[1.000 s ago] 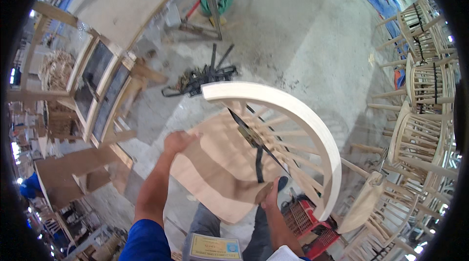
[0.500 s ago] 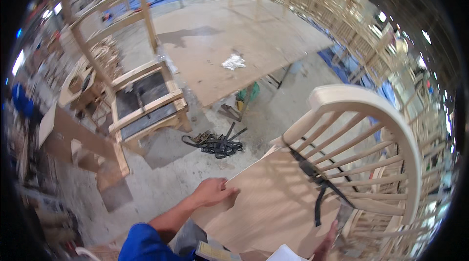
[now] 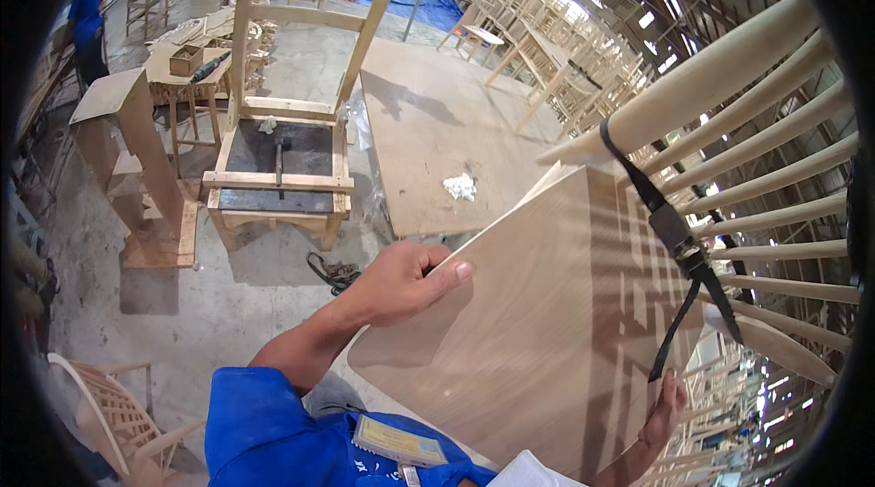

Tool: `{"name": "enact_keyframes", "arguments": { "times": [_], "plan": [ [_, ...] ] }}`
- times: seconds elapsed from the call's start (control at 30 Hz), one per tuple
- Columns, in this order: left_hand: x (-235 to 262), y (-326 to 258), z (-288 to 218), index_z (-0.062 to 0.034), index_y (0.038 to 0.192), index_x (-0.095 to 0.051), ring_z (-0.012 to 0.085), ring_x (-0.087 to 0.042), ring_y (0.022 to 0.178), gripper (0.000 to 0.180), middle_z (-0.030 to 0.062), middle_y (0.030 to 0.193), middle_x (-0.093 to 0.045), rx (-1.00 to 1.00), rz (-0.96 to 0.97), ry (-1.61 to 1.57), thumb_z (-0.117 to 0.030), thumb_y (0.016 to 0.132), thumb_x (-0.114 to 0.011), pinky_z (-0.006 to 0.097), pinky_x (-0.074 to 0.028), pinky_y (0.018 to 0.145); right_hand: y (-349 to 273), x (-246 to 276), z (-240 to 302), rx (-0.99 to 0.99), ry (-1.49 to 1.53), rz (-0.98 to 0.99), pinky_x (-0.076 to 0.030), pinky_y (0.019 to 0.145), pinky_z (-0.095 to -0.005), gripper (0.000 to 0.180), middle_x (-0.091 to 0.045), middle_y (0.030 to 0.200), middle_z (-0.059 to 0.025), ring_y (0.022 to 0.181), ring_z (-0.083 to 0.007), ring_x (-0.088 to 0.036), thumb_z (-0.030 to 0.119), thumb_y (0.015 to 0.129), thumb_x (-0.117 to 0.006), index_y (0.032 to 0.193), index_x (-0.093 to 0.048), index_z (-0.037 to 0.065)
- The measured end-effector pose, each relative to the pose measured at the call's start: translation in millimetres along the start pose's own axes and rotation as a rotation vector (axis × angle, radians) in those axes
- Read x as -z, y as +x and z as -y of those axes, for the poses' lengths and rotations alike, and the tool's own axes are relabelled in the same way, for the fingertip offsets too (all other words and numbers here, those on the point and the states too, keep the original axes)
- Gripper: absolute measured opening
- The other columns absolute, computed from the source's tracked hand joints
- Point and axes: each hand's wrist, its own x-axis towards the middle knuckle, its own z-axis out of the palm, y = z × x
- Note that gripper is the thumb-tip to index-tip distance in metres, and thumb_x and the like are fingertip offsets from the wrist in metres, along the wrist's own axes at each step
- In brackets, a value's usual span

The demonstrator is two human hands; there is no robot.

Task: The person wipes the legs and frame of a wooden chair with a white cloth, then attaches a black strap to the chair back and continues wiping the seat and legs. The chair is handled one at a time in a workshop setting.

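Note:
A pale wooden chair with a spindle back is held up close in front of me, its broad flat seat (image 3: 510, 332) tilted. My left hand (image 3: 401, 282) grips the seat's left edge, thumb on top and fingers curled beneath. At the opposite edge is my right hand (image 3: 665, 410), its fingertips showing beside the wood and the rest partly hidden by the seat. A black strap with a buckle (image 3: 672, 230) runs across the base of the back spindles (image 3: 766, 154). Its loose end (image 3: 676, 332) hangs over the seat close to my right fingertips.
A wooden frame stand (image 3: 278, 182) with a dark top and a hammer (image 3: 280, 159) stands ahead left. Beside it are a cardboard-like box (image 3: 137, 159) and a stool with a power tool (image 3: 210, 68). A low board (image 3: 428, 150) carries a white rag (image 3: 460, 186). Another person (image 3: 89, 13) stands far left.
The chair has come up nearer to me, with both hands still at its seat. My view has swung upward, and the pile of black straps on the floor is now mostly hidden.

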Motion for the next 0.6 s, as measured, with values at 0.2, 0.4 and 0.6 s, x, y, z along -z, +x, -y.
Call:
{"name": "enact_keyframes", "arguments": {
  "times": [0.2, 0.4, 0.6],
  "plan": [
    [49, 46, -34, -0.0022, 0.070, -0.056, 0.0053, -0.038, 0.061, 0.048, -0.0059, 0.062, -0.043, -0.129, -0.206, -0.029, -0.038, 0.102, -0.063, 0.030, -0.032, 0.051, 86, -84, 38, 0.141, 0.113, 0.016, -0.048, 0.094, -0.0302, 0.034, -0.066, 0.107, -0.0073, 0.100, -0.0158, -0.062, 0.030, 0.098, -0.071, 0.114, -0.065, 0.001],
    [65, 95, -32, -0.0030, 0.075, -0.061, 0.0030, -0.037, 0.064, 0.042, -0.0090, 0.067, -0.044, -0.149, -0.434, 0.057, -0.034, 0.104, -0.061, 0.026, -0.030, 0.054, 169, -173, 53, 0.162, 0.056, 0.169, -0.050, 0.083, -0.0286, 0.035, -0.070, 0.107, -0.0049, 0.094, -0.0138, -0.064, 0.028, 0.095, -0.074, 0.115, -0.069, 0.000],
    [80, 171, -4, -0.0028, 0.085, -0.066, 0.0013, -0.042, 0.069, 0.037, -0.0098, 0.074, -0.051, -0.033, -0.541, 0.085, -0.034, 0.104, -0.060, 0.023, -0.034, 0.059, 283, -296, 31, 0.173, -0.018, 0.513, -0.050, 0.079, -0.0259, 0.035, -0.068, 0.090, 0.0030, 0.084, -0.0097, -0.062, 0.036, 0.095, -0.071, 0.108, -0.073, 0.004]
  ]
}}
